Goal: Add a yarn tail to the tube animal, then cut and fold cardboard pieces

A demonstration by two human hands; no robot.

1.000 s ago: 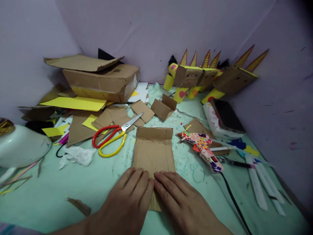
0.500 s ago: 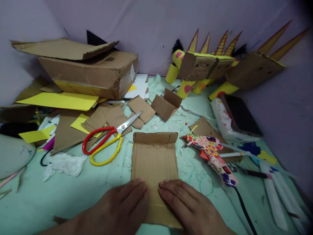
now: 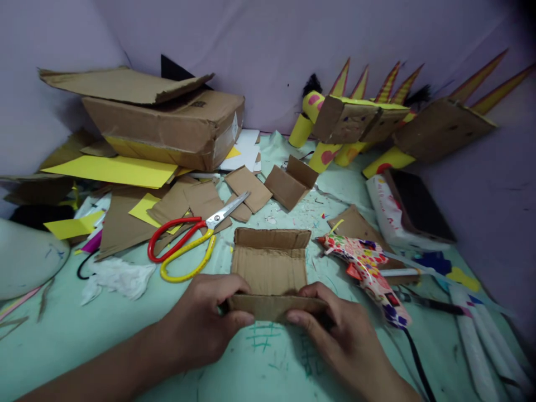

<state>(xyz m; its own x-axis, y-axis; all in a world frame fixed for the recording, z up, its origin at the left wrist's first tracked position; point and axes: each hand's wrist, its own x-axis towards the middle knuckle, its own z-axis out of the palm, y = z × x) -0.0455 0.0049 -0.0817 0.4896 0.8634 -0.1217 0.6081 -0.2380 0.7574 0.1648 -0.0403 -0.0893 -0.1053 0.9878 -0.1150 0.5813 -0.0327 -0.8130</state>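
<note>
A brown cardboard piece lies in front of me, its far flap folded up and its near flap bent upright. My left hand grips the left end of the near flap, thumb on the outer face and fingers behind. At the right end, my right hand pinches the same flap in a like way. To the left of the cardboard lie scissors with red and yellow handles, blades apart. A flower-patterned glue gun rests on its right, nozzle toward the cardboard.
Behind are a large cardboard box, yellow paper and a small folded cardboard piece. Yellow spotted cardboard figures with spikes stand at the back right. A dark phone lies on a white pack. Crumpled tissue lies left.
Both hands were lying flat on the cardboard; now they grip its near edge, which has been bent up into a standing flap. The view has shifted slightly.
</note>
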